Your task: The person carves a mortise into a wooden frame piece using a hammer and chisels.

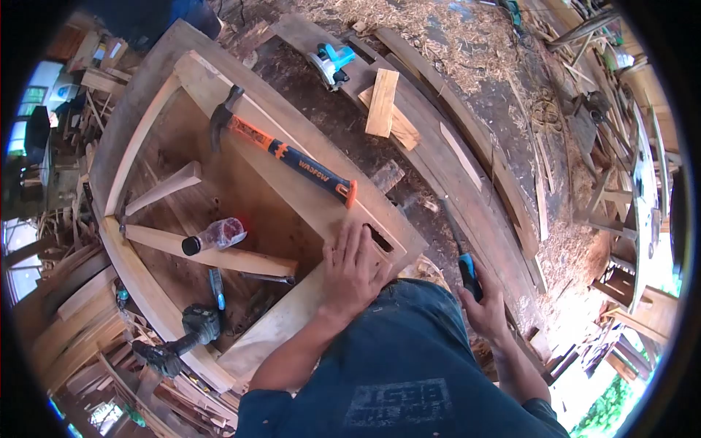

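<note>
My left hand lies flat, fingers stretched out, on the corner of a wooden frame. Just beside its fingertips, a dark slot is cut into the wood. A claw hammer with an orange and black handle rests along the frame, its handle end close to my left fingers. On my other side, my right hand is closed round the black and blue handle of a hand tool. Its long, thin, dark shaft points away from me; the tip's shape is too small to tell.
A clear bottle with a dark cap lies inside the frame by a crosspiece. A cordless power tool sits at lower left. A blue circular saw and a short board rest on planks. Shavings cover the ground.
</note>
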`<state>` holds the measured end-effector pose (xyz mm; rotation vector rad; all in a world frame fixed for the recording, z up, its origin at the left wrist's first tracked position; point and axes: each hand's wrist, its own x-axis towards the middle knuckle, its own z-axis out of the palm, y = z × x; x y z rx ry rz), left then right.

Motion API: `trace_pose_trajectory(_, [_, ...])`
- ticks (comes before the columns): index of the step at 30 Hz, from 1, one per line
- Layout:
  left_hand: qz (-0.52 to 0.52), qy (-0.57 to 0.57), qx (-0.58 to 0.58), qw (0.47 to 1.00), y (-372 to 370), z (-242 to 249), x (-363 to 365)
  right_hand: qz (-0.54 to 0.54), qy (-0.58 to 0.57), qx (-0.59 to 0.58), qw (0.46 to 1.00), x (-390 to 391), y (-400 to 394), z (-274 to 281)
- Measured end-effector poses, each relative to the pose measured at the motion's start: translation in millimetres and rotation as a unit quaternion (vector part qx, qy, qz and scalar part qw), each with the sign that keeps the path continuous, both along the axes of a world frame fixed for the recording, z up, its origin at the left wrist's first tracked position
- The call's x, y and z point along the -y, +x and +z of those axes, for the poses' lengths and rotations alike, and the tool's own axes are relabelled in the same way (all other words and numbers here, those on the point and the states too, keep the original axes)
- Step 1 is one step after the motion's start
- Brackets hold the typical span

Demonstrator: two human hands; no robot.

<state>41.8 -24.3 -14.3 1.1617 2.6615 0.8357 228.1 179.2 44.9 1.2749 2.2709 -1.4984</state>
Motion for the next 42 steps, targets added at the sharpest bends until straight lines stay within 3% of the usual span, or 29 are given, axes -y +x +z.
trace_pose_trajectory(2, [-0.102, 0.055, 0.02, 0.993, 5.0, -8.1, 21.7, 0.134, 0.037, -0.041, 0.989, -10.7, -22.3, 31.2])
trace_pose_trajectory(3, [-0.087, 0.084, 0.048, 0.992, 5.9, -9.3, 23.7, 0.198, 0.056, -0.061, 0.977, -11.3, -29.0, 39.3])
trace_pose_trajectory(4, [-0.071, 0.114, 0.076, 0.988, 7.4, -9.6, 25.1, 0.157, 0.024, -0.11, 0.981, -6.1, -32.3, 36.5])
trace_pose_trajectory(7, [0.01, 0.138, 0.066, 0.988, -2.5, -1.4, 20.2, 0.232, 0.011, -0.038, 0.972, -3.7, -49.6, 58.3])
trace_pose_trajectory(11, [0.088, 0.102, 0.035, 0.99, -18.3, 2.3, 5.4, 0.209, 0.002, -0.049, 0.977, 6.3, -44.6, 48.2])
trace_pose_trajectory(19, [0.063, 0.057, -0.005, 0.996, -28.1, -2.3, -4.4, 0.091, -0.094, -0.014, 0.991, 41.9, -49.6, 28.3])
trace_pose_trajectory(36, [0.058, 0.076, 0.025, 0.995, -36.4, -1.4, -11.3, 0.194, -0.185, -0.096, 0.959, -17.0, -38.0, -9.2])
trace_pose_trajectory(42, [0.019, 0.057, 0.037, 0.998, -48.2, 3.9, -9.5, 0.198, -0.127, -0.135, 0.963, -12.2, -36.4, -10.2])
